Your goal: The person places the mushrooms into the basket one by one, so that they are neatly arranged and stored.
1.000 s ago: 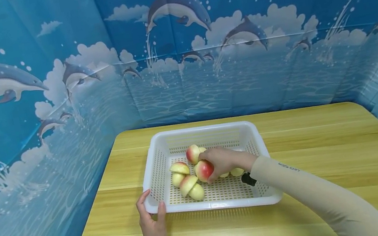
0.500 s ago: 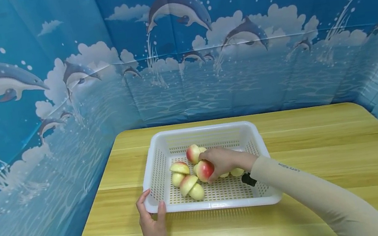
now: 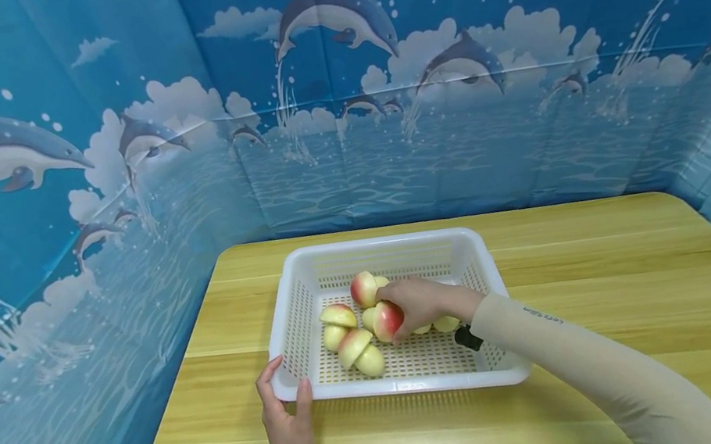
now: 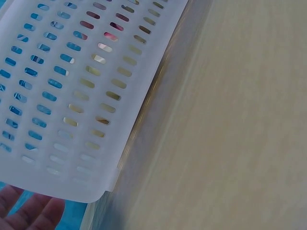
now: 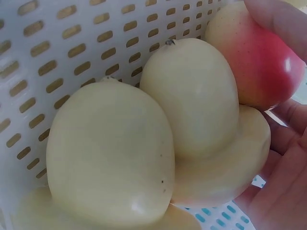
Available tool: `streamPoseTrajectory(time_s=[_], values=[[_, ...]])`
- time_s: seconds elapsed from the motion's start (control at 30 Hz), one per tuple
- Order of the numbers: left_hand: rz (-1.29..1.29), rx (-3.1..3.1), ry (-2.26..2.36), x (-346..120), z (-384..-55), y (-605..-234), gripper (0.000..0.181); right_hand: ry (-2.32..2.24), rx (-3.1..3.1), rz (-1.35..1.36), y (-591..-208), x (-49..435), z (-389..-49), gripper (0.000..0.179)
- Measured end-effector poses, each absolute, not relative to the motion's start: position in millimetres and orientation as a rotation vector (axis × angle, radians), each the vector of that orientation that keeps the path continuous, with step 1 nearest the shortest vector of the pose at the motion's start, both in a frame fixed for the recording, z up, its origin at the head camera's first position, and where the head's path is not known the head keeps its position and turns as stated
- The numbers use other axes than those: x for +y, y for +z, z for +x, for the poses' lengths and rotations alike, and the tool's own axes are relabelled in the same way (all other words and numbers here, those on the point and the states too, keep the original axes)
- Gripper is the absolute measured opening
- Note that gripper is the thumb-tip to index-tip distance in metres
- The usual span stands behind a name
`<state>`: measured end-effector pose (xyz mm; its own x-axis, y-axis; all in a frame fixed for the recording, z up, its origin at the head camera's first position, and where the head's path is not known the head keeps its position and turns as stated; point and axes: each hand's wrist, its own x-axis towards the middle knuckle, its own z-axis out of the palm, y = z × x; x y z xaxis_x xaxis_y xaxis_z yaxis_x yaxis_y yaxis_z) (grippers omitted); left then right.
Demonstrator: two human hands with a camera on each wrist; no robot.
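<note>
A white perforated plastic basket (image 3: 427,383) sits on the table, holding several mushroom-shaped pieces with pale stems and yellow-red caps. My left hand (image 3: 289,428) grips its near left corner, thumb at the front and fingers along the side. In the left wrist view, fingertips (image 4: 48,213) show beside the basket wall (image 4: 53,165). Inside the basket, my right hand (image 3: 421,301) holds a red-capped mushroom (image 3: 388,321) between thumb and fingers. The right wrist view shows that red cap (image 5: 256,62) close up, beside other pale mushrooms (image 5: 112,148). My right hand partly hides the pieces behind it.
Two mushrooms (image 3: 354,347) (image 3: 338,316) lie left of my right hand, and another (image 3: 363,289) lies farther back. Pale pieces (image 3: 446,323) show under my right wrist. A dolphin-print curtain (image 3: 346,168) borders the wooden table (image 3: 593,275).
The red-capped mushroom has shifted very slightly to the right in my right hand. My left hand and the basket have stayed in place.
</note>
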<state>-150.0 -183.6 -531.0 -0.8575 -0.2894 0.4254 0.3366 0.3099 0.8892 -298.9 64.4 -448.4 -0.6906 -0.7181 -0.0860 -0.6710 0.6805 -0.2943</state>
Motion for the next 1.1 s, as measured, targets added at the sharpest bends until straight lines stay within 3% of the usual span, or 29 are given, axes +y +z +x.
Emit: streamPoseTrajectory(time_s=[0.83, 1.1], values=[[-0.074, -2.038, -1.614, -183.7, -150.1, -533.0, 0.052, -0.415, 2.672, -1.118, -449.0, 64.8, -297.7, 0.052], [-0.071, -2.048, -1.603, -184.4, -149.8, -533.2, 0.051, -0.453, 2.647, -1.101, -446.7, 66.7, -296.7, 0.06]])
